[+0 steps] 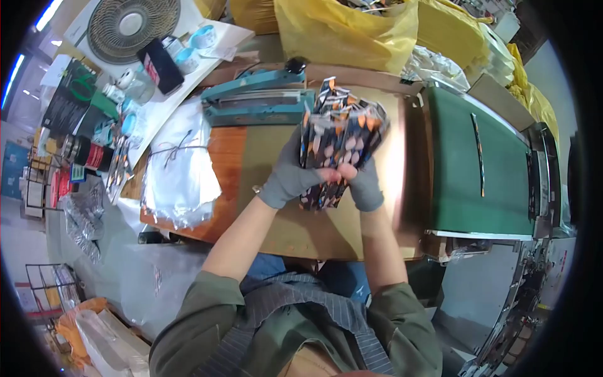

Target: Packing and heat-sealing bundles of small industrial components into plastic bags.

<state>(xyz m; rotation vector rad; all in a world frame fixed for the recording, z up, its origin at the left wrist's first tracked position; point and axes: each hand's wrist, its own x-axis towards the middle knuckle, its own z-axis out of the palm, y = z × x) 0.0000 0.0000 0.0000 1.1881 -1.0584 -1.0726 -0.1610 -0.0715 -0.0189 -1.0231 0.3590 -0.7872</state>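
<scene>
A thick bundle of slim dark packets (342, 141) with orange, white and pink spots is held up over the cardboard-covered table (295, 232). My left hand (290, 174), in a grey glove with bare fingertips, grips the bundle's left side. On its lower right, my right hand (364, 185), gloved alike, closes round it; both thumbs press the front and nearly meet. The other fingers are hidden behind the packets. One similar slim packet (478, 154) lies lengthwise on the green conveyor belt (452, 125) to the right.
A teal lever-arm sealer (257, 107) stands behind my left hand. Clear plastic bags (179, 182) lie stacked at the left. Beyond them, a white shelf (213, 60) bears a fan (130, 25), a phone (161, 66) and cups. Large yellow sacks (345, 34) line the back.
</scene>
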